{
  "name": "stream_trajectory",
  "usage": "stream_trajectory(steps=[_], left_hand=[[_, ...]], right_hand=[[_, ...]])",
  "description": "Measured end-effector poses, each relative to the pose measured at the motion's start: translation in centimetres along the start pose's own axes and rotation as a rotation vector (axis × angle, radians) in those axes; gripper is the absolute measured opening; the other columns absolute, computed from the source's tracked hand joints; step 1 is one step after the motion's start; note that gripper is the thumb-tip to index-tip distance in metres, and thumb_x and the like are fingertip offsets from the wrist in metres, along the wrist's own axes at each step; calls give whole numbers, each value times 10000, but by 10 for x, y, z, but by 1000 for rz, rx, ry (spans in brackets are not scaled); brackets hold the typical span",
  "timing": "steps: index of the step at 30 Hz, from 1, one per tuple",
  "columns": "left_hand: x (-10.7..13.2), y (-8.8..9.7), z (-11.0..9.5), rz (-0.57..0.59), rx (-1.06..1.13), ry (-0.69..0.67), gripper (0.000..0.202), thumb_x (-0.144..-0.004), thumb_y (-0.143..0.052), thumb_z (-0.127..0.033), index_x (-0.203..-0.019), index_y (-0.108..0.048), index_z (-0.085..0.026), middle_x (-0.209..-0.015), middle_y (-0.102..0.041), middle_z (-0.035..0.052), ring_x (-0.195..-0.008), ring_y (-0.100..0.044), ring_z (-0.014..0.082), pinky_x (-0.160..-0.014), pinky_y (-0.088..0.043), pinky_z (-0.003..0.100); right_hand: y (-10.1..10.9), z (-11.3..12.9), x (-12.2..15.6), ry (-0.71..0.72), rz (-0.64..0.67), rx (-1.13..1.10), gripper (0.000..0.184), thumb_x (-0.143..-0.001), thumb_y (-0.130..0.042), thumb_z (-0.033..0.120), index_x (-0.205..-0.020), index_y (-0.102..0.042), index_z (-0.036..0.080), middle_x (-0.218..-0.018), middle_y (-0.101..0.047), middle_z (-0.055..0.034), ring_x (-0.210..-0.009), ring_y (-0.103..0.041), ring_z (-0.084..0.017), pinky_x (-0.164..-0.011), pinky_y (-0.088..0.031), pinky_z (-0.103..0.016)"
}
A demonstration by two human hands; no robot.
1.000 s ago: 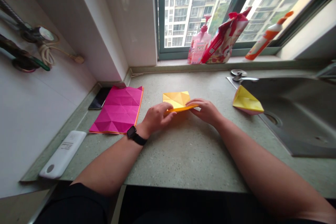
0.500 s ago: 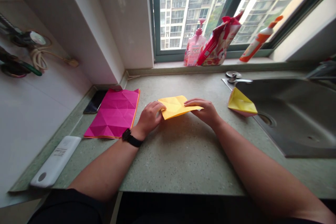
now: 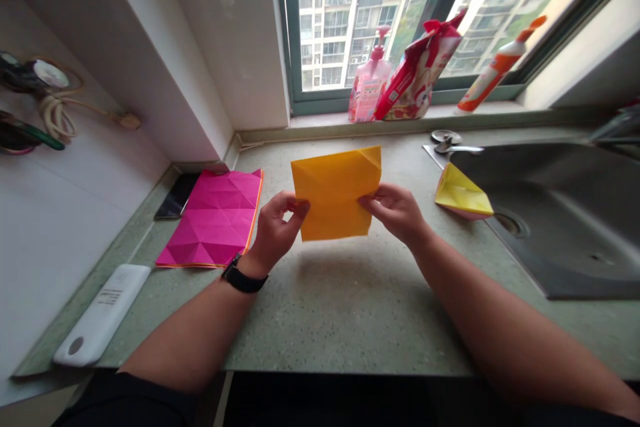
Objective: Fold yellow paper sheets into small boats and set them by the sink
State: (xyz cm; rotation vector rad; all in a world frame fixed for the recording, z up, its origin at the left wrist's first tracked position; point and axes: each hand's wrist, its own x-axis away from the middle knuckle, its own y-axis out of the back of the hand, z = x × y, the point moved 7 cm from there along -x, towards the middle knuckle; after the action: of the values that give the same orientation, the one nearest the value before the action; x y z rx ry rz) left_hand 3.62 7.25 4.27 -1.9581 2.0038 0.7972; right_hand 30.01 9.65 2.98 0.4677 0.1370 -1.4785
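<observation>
An orange-yellow sheet of paper (image 3: 336, 197) with faint creases is held up above the countertop, its broad face towards me. My left hand (image 3: 281, 223) pinches its left edge between thumb and fingers. On the opposite edge, my right hand (image 3: 397, 210) grips the sheet the same way, thumb in front. The paper's upper right corner looks bent over. Left of my left hand lies a creased magenta sheet (image 3: 215, 217) with orange edges showing beneath it. A folded yellow paper piece (image 3: 463, 192) rests to the right of my right hand, by the sink.
A steel sink (image 3: 565, 233) is set into the countertop (image 3: 350, 320) at right. A white power bank-like block (image 3: 103, 313) and a dark phone (image 3: 176, 197) lie at left. On the sill stand a pink pump bottle (image 3: 369, 83), a red bag (image 3: 423, 70) and an orange-white bottle (image 3: 493, 73).
Both hands have tilted the orange-yellow paper from nearly flat to upright, so its face now shows. The thumbs have come round to the near side. The view has shifted slightly.
</observation>
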Motion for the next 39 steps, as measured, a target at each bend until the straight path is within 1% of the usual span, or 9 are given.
stream_trajectory(steps=[4,8,11,15,19,26,32,35,39], left_hand=[[-5,-5,21,48,175,187,396,-982,-765,-578,-1078,-628,-219,-896,-672,5,-805,-695,149,-710,-593,260],[-8,-1,44,-15,144,266,285,-1045,-651,-349,-1276,-540,-226,-986,-666,20,-776,-702,142,-683,-616,272],[-7,8,30,-79,-111,55,321,-981,-614,-149,-1281,-552,-243,-1232,-648,86,-1022,-720,195,-839,-648,350],[4,-9,-4,136,-460,-300,417,-958,-692,-114,-1337,-609,-269,-1382,-630,111,-1316,-617,295,-1125,-556,520],[12,-22,-5,301,-557,-346,368,-1004,-685,-152,-1346,-633,-276,-1380,-669,104,-1330,-621,309,-1175,-506,560],[19,-34,11,489,-568,-306,671,-921,-757,-163,-1536,-514,-277,-1561,-577,146,-1464,-549,345,-1208,-498,586],[14,-26,-2,336,-529,-348,288,-1040,-641,-198,-1324,-647,-243,-1417,-686,133,-1350,-636,299,-1149,-538,531],[11,-23,-7,318,-538,-356,135,-1041,-633,-179,-1136,-709,-237,-1280,-750,100,-1237,-686,279,-1096,-558,502],[10,-25,0,376,-536,-280,173,-963,-662,-95,-1055,-727,-226,-1135,-791,82,-1095,-734,266,-985,-597,448]], right_hand=[[-7,-9,0,-216,56,-242,431,-780,-898,644,-973,-796,272,-1026,-841,-62,-951,-780,-280,-868,-651,-432],[-11,-34,-2,-445,104,-350,422,-736,-915,566,-973,-769,249,-993,-845,-80,-889,-805,-281,-810,-668,-414],[-5,-47,-5,-516,84,-360,361,-775,-862,506,-1004,-753,249,-993,-848,-104,-899,-823,-308,-816,-685,-448],[0,-49,-5,-573,80,-348,284,-821,-794,445,-1022,-741,251,-1016,-854,-115,-912,-833,-322,-839,-698,-481],[-6,-46,2,-673,115,-376,279,-843,-750,375,-1084,-760,235,-1063,-861,-131,-925,-837,-324,-833,-701,-470],[-13,-41,1,-672,232,-412,344,-921,-605,432,-1109,-762,191,-1069,-860,-167,-1022,-830,-350,-898,-694,-496],[-19,-45,4,-633,325,-378,319,-946,-592,491,-994,-760,224,-925,-844,-149,-981,-826,-343,-903,-694,-492],[-13,-57,2,-604,272,-257,264,-892,-709,440,-1048,-740,229,-937,-837,-122,-876,-820,-302,-813,-700,-452],[30,-62,-7,-465,45,257,407,-883,-749,371,-1266,-694,243,-834,-798,-60,-779,-790,-278,-715,-680,-430]])
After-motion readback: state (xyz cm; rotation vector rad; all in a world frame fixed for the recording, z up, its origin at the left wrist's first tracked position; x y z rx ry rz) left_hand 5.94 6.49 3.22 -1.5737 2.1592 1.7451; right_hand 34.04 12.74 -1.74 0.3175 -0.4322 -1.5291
